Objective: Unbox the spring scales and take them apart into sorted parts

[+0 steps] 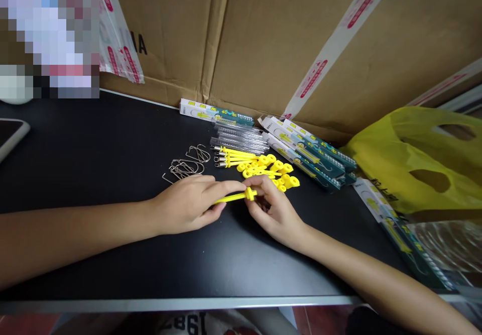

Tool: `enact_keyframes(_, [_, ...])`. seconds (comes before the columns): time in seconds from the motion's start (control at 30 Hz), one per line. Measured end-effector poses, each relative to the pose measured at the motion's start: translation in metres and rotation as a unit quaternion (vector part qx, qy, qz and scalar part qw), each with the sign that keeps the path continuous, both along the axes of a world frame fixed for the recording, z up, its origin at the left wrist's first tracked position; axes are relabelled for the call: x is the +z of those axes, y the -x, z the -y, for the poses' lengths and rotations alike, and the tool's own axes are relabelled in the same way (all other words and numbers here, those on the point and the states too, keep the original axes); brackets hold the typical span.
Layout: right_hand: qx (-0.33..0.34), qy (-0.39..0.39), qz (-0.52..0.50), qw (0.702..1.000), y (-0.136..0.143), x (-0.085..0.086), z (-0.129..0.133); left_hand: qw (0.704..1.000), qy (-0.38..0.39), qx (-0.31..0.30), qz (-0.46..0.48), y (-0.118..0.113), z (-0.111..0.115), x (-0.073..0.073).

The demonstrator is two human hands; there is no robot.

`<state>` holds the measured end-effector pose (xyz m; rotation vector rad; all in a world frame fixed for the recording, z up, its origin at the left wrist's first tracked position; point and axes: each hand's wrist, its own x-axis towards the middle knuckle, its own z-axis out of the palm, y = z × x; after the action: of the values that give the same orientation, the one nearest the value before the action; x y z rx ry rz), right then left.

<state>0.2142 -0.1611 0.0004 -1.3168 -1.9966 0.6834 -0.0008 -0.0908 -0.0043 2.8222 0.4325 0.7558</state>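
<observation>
Between my hands is a yellow plastic rod (231, 198) with a wider collar near its right end. My left hand (188, 202) is closed around the rod's left part, so that end is hidden. The fingertips of my right hand (273, 209) pinch the collared end. Just beyond lie yellow rods with metal springs (237, 155) and several small yellow plastic caps and rings (276, 166). Metal wire hooks (184, 166) lie in a heap behind my left hand. Clear plastic tubes (241, 138) are stacked behind the yellow parts.
Slim printed boxes (309, 149) lie at the back and right, with another box (402, 234) nearer the front. A yellow plastic bag (406, 159) spreads over the right side. Large cardboard (282, 38) stands behind the black table (150, 269). A phone (11, 134) lies far left.
</observation>
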Motion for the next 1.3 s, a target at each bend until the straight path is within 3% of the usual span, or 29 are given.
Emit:
enact_keyframes(0.17, [-0.016, -0.026, -0.060, 0.998, 0.001, 0.005, 0.001, 0.997, 0.049, 0.060, 0.006, -0.002, 0.000, 0.003])
enact_keyframes(0.4, [-0.028, -0.042, -0.129, 0.990, -0.002, 0.004, 0.003, 0.995, 0.078, 0.062, -0.010, 0.001, -0.001, 0.009])
enact_keyframes(0.53, [-0.031, -0.033, -0.155, 0.987, -0.001, 0.006, 0.002, 0.997, 0.036, 0.060, -0.034, 0.002, -0.001, 0.006])
enact_keyframes(0.67, [-0.035, 0.014, -0.160, 0.986, 0.001, 0.007, 0.001, 0.995, -0.095, 0.022, -0.028, 0.002, 0.001, 0.003])
enact_keyframes(0.8, [0.004, 0.084, -0.154, 0.984, 0.005, 0.005, 0.002, 0.980, -0.199, 0.000, -0.025, 0.002, 0.004, 0.002])
enact_keyframes(1.13, [0.085, 0.145, -0.150, 0.974, 0.005, 0.008, 0.007, 0.986, -0.167, 0.005, -0.029, 0.002, 0.003, 0.002])
enact_keyframes(1.3, [0.103, 0.130, -0.128, 0.978, 0.009, 0.011, 0.010, 0.990, -0.139, -0.001, -0.027, 0.002, 0.004, 0.002])
